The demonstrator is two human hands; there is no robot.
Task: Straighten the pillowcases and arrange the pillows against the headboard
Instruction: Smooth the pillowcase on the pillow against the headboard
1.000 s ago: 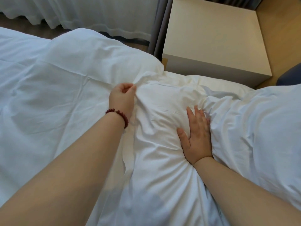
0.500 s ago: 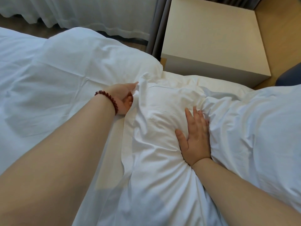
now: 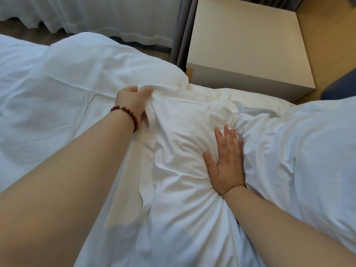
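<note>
A white pillow point(image 3: 183, 143) in a creased pillowcase lies in the middle of the bed. My left hand point(image 3: 133, 103), with a red bead bracelet on its wrist, pinches the pillowcase's far left corner. Flat on the pillow's right side, my right hand point(image 3: 227, 162) presses down with straight fingers, next to a second white pillow point(image 3: 300, 160) on the right. Part of the headboard point(image 3: 327, 39), light wood, shows at the top right.
The white duvet point(image 3: 57, 93) covers the bed on the left. A cream bedside table point(image 3: 248, 41) stands beyond the pillows. Sheer curtains point(image 3: 96, 14) and a grey drape hang at the top. A dark blue cushion edge point(image 3: 341, 87) shows at far right.
My left hand has moved up along the pillowcase edge and taken hold of its far corner, pulling the fabric flatter. My right hand has stayed pressed on the pillow.
</note>
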